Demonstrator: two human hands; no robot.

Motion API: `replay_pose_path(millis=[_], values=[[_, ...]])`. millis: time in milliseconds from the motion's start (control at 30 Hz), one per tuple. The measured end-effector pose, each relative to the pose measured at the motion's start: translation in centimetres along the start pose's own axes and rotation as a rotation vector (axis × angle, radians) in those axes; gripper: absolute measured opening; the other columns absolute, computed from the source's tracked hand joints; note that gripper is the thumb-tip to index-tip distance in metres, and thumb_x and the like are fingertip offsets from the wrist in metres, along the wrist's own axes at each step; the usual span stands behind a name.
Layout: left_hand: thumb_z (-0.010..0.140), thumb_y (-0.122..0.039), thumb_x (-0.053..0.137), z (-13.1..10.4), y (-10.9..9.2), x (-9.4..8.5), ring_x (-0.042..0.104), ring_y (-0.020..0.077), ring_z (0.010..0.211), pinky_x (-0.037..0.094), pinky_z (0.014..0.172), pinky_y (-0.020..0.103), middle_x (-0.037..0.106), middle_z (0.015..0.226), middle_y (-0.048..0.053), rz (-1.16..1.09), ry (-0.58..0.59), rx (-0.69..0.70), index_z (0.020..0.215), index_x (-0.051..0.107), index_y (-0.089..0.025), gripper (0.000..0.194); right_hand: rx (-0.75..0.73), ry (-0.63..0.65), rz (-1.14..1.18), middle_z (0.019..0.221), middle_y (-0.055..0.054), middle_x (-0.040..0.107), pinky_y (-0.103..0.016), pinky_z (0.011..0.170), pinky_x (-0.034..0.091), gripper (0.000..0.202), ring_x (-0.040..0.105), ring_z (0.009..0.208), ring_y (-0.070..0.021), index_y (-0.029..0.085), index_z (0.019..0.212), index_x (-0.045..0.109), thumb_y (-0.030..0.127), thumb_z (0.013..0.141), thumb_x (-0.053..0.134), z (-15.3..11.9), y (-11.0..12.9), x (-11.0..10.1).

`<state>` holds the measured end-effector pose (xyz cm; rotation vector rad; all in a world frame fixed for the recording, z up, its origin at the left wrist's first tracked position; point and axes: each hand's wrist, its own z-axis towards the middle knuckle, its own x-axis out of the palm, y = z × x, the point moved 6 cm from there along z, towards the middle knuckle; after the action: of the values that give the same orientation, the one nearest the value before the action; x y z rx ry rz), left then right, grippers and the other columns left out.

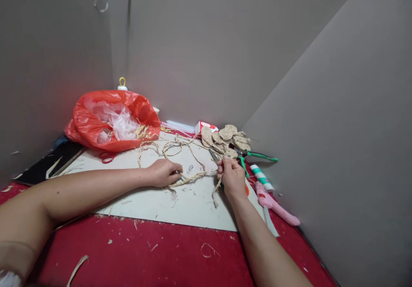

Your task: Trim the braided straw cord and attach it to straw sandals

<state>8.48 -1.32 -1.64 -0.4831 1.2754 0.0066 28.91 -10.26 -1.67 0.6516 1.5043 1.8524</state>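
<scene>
A braided straw cord runs between my two hands, low over the white board. My left hand is closed on one part of the cord, its fingers pinched together. Closed too, my right hand holds scissors, whose dark blade points up and left out of the fist, with a bit of orange handle at its right side. A short frayed cord end hangs below the right fingers. More cord lies in loose loops behind my hands.
Behind on the left sits a red plastic bag with straw, near small red-handled scissors. Coiled straw pieces and green-handled pliers lie back right, a striped roll and pink glue gun at right. Grey panels surround the surface.
</scene>
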Motion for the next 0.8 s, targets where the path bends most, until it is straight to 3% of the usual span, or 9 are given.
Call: replay_pose_path(millis=[100, 200, 333, 800], values=[[0.083, -0.028, 0.047, -0.2, -0.2, 0.1, 0.061, 0.0178, 0.068, 0.034, 0.059, 0.024, 0.069, 0.076, 0.003, 0.041, -0.011, 0.027, 0.094, 0.064, -0.023, 0.021, -0.086, -0.007, -0.070, 0.044, 0.006, 0.041, -0.022, 0.037, 0.027, 0.041, 0.036, 0.037, -0.0088, 0.019, 0.063, 0.053, 0.056, 0.078, 0.054, 0.0, 0.7, -0.1], [0.084, -0.027, 0.047, -0.4, -0.4, 0.3, 0.061, 0.0181, 0.065, 0.033, 0.057, 0.025, 0.068, 0.073, 0.003, 0.106, -0.020, 0.074, 0.089, 0.063, -0.023, 0.018, -0.270, -0.040, -0.264, 0.043, 0.005, 0.040, -0.026, 0.043, 0.030, 0.043, 0.037, 0.041, -0.0115, 0.019, 0.063, 0.054, 0.057, 0.082, 0.048, -0.1, 1.8, -0.1], [0.084, -0.027, 0.046, -0.5, -0.7, 0.2, 0.060, 0.0180, 0.063, 0.033, 0.055, 0.025, 0.067, 0.071, 0.003, 0.151, -0.028, 0.104, 0.082, 0.060, -0.022, 0.015, -0.478, -0.065, -0.442, 0.053, 0.000, 0.050, -0.027, 0.056, 0.036, 0.042, 0.045, 0.053, -0.0143, 0.019, 0.061, 0.054, 0.051, 0.086, 0.045, -0.4, 2.8, 0.2], [0.085, -0.026, 0.045, -0.5, -1.0, 0.0, 0.059, 0.0169, 0.062, 0.032, 0.055, 0.025, 0.066, 0.071, 0.002, 0.146, -0.023, 0.160, 0.078, 0.055, -0.022, 0.013, -0.518, -0.023, -0.473, 0.056, -0.001, 0.057, -0.027, 0.057, 0.037, 0.039, 0.050, 0.055, -0.0154, 0.019, 0.063, 0.054, 0.048, 0.087, 0.046, 0.2, 1.4, 0.6]])
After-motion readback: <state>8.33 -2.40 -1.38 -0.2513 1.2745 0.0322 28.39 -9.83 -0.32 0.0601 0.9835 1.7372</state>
